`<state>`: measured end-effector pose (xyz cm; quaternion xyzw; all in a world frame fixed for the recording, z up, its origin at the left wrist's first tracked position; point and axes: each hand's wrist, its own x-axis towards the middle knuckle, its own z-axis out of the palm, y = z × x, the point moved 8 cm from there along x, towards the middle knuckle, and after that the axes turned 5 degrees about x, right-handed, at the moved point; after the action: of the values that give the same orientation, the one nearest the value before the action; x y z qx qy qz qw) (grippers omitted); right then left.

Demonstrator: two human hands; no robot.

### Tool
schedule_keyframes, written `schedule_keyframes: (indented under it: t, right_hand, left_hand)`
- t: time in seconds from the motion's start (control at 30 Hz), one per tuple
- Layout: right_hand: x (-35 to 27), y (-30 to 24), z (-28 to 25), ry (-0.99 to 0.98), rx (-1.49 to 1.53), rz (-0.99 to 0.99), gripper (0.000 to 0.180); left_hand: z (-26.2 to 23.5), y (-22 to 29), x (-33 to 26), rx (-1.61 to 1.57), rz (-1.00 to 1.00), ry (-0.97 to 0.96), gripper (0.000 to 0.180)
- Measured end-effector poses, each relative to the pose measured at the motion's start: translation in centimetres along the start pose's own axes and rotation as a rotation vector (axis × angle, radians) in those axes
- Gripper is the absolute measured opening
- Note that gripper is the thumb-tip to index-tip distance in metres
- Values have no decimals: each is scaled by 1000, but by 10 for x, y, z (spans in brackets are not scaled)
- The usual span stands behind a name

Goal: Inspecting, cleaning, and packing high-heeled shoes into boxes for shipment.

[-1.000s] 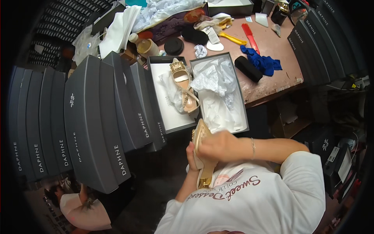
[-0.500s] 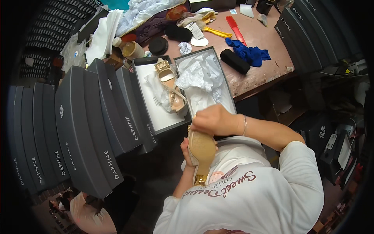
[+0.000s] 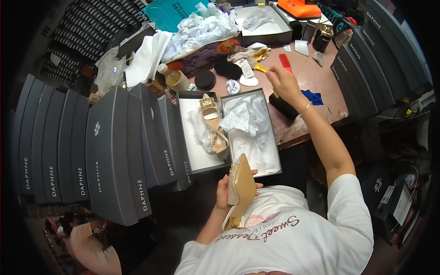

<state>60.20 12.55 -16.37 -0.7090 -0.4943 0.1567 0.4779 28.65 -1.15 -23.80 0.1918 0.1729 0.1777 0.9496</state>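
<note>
My left hand (image 3: 223,193) holds a gold pointed high-heeled shoe (image 3: 241,187) upright in front of my white shirt, sole side facing me. My right hand (image 3: 280,82) is stretched out over the brown worktable (image 3: 321,78), fingers closed around a yellow-handled tool (image 3: 260,68) beside a red brush (image 3: 285,61). The matching gold shoe (image 3: 213,126) with a jewelled strap lies in the open grey box half (image 3: 192,151). The other box half (image 3: 270,151) holds crumpled white tissue paper (image 3: 247,119).
Rows of dark grey shoe boxes stand at the left (image 3: 114,156) and along the right (image 3: 366,59). A black cylinder (image 3: 284,106), blue cloth (image 3: 314,97), bottle (image 3: 174,79), black round lid (image 3: 205,80) and tissue heaps (image 3: 197,30) crowd the table. Another person (image 3: 87,238) sits lower left.
My right hand left the shoe and reached up onto the table to the yellow-handled tool. The left hand now holds the shoe alone, slightly lower.
</note>
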Motion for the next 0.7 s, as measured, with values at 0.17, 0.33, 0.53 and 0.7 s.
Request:
schedule_keyframes:
  t: [0.17, 0.33, 0.53, 0.7]
  right_hand:
    - [-63, -55, 39, -304, 191, -101, 61]
    - [-197, -107, 117, -799, 727, 181, 97]
    - [-198, -88, 122, -680, 1248, 625, 84]
    - [-213, -82, 119, -597, 1103, 518, 90]
  left_hand:
    - [-15, 70, -5, 184, 302, 330, 58]
    - [23, 122, 9, 300, 499, 413, 78]
    - [4, 93, -2, 628, 451, 369, 97]
    - [-6, 78, 10, 341, 415, 373, 92]
